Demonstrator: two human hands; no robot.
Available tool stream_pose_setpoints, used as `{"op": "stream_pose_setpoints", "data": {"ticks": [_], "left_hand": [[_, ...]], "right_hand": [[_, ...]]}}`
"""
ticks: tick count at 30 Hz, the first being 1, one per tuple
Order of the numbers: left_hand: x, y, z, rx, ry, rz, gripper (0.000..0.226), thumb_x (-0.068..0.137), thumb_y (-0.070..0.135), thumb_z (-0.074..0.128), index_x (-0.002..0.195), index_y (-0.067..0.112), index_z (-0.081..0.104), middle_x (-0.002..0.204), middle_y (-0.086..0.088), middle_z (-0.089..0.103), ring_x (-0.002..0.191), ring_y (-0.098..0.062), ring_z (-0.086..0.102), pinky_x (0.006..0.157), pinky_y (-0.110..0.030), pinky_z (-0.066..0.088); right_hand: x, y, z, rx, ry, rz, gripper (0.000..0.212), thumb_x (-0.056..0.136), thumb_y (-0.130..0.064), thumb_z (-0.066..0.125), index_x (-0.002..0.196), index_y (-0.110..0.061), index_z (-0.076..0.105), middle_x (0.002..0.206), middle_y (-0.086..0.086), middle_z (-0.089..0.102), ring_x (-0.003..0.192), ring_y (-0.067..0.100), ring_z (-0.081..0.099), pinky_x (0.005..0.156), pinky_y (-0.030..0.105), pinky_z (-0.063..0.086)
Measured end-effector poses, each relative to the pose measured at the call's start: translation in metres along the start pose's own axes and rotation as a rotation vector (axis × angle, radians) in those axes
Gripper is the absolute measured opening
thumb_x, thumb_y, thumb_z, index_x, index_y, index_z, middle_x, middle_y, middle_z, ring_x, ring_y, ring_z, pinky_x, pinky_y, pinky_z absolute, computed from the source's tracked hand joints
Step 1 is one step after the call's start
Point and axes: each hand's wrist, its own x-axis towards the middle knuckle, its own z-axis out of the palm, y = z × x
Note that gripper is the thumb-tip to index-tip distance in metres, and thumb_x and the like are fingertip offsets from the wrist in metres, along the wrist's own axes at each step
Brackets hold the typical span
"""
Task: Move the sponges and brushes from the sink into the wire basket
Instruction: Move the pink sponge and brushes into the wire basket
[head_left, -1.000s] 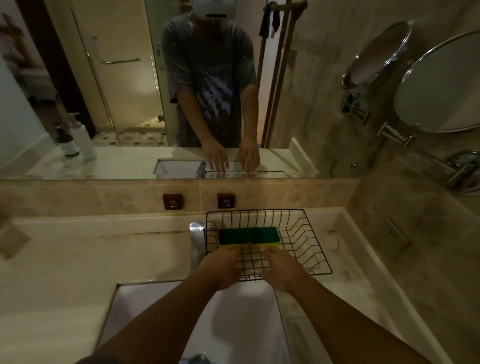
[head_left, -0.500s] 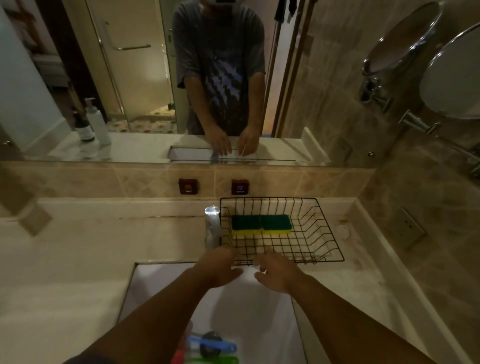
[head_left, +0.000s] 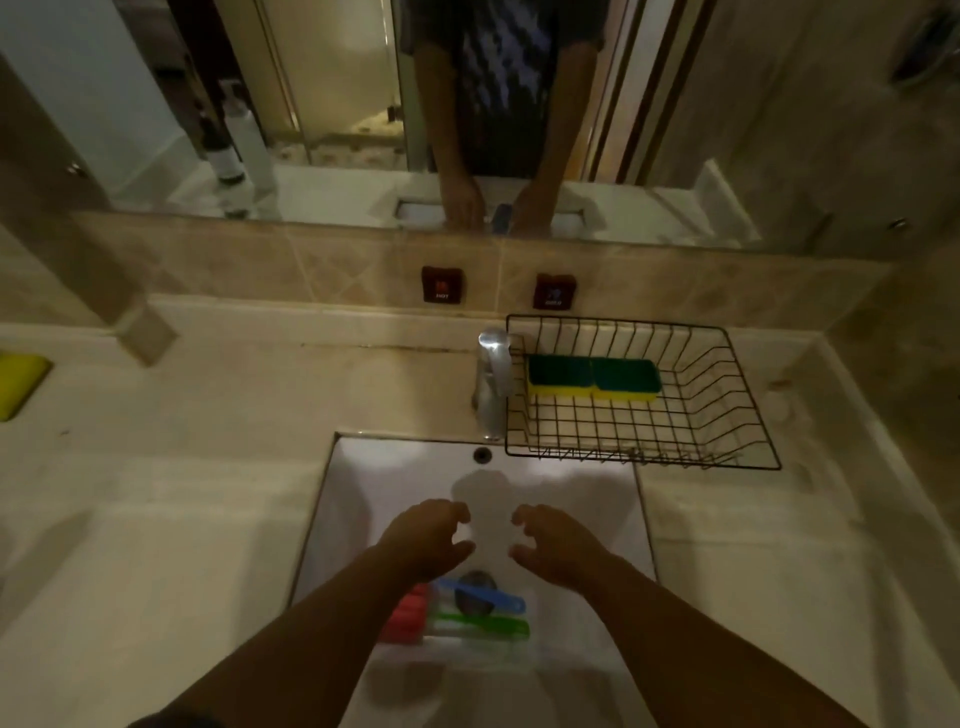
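Observation:
Two green-topped yellow sponges (head_left: 592, 380) lie side by side at the back of the black wire basket (head_left: 748, 410), which stands on the counter right of the tap. In the white sink (head_left: 587, 493) lie a blue brush (head_left: 483, 596), a green brush (head_left: 480, 625) and a red brush (head_left: 408, 616), near the drain and partly under my left forearm. My left hand (head_left: 423, 540) and my right hand (head_left: 558, 548) hover over the sink just above the brushes, fingers curled apart, holding nothing.
A chrome tap (head_left: 492, 382) stands at the sink's back edge, touching the basket's left side. A yellow object (head_left: 18, 384) lies at the far left of the counter. A mirror (head_left: 332, 104) runs along the back wall, with two bottles reflected in it.
Both hands have pulled back from the basket, leaving the sponges in it, and come down over the sink. The view tilted down, bringing the brushes into sight.

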Motion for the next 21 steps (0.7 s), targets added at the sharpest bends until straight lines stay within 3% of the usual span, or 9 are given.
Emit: {"op": "stream_pose_setpoints", "data": {"ticks": [8,11,15,18,21], "left_hand": [[0.0,-0.04,0.04,-0.048,-0.083,-0.067,0.04,0.084,0.044,0.062,0.121,0.028,0.058,0.117,0.002,0.065,0.105,-0.017,0.059,0.092,-0.033,0.047],[0.002,-0.048,0.053,-0.031,-0.094,-0.044,0.038,0.083,0.045,0.061,0.118,0.03,0.06,0.107,0.004,0.069,0.1,-0.015,0.062,0.089,-0.032,0.049],[0.005,-0.055,0.075,-0.107,-0.19,-0.006,0.031,0.086,0.036,0.061,0.112,0.019,0.062,0.103,-0.007,0.069,0.094,-0.024,0.063,0.079,-0.032,0.049],[0.008,-0.061,0.087,-0.107,-0.227,0.015,0.025,0.085,0.034,0.061,0.103,0.017,0.067,0.1,-0.008,0.071,0.093,-0.028,0.064,0.075,-0.032,0.048],[0.009,-0.064,0.096,-0.057,-0.242,0.038,0.028,0.086,0.033,0.061,0.108,0.016,0.068,0.105,-0.009,0.072,0.098,-0.029,0.064,0.078,-0.034,0.047]], "right_hand": [[0.016,0.01,0.051,0.047,-0.051,-0.018,0.042,0.088,-0.036,0.059,0.126,-0.018,0.052,0.119,0.008,0.058,0.108,0.022,0.055,0.085,0.027,0.04],[0.021,0.013,0.072,0.086,-0.047,0.007,0.041,0.084,-0.039,0.058,0.116,-0.015,0.058,0.11,0.01,0.061,0.1,0.025,0.058,0.08,0.03,0.042],[0.028,0.011,0.101,0.091,-0.062,0.03,0.035,0.076,-0.036,0.053,0.096,-0.009,0.062,0.097,0.015,0.062,0.093,0.032,0.058,0.073,0.035,0.04],[0.031,0.013,0.116,0.083,-0.059,0.035,0.023,0.08,-0.029,0.063,0.094,-0.011,0.063,0.097,0.014,0.062,0.092,0.032,0.057,0.072,0.033,0.042],[0.031,0.016,0.124,0.107,-0.059,0.003,0.03,0.077,-0.033,0.061,0.1,-0.014,0.065,0.099,0.014,0.062,0.095,0.034,0.057,0.076,0.034,0.043]]}}
